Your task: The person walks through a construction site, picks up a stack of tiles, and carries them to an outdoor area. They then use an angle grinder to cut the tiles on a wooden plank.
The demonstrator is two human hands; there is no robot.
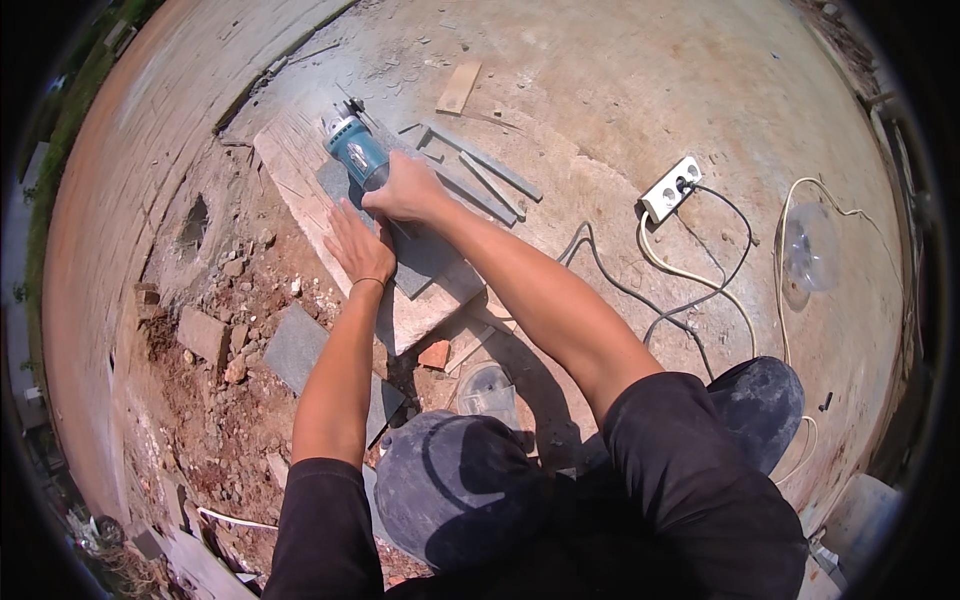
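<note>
A teal and grey handheld angle grinder (357,152) is grasped around its body by the right hand (405,188), fingers wrapped tight. The grinder is held over the far end of a dark grey flat stone tile (425,260), which is laid on a pale rough wooden board (300,170). The left hand (358,245) is pressed flat and open on the tile, just beside the right hand, nothing being gripped. Beyond the tile, narrow grey cut strips (487,165) are seen on the concrete. Right of the tile, a white power strip (671,189) with black and pale cables is lying. Left of the board, reddish rubble (235,330) is scattered.
</note>
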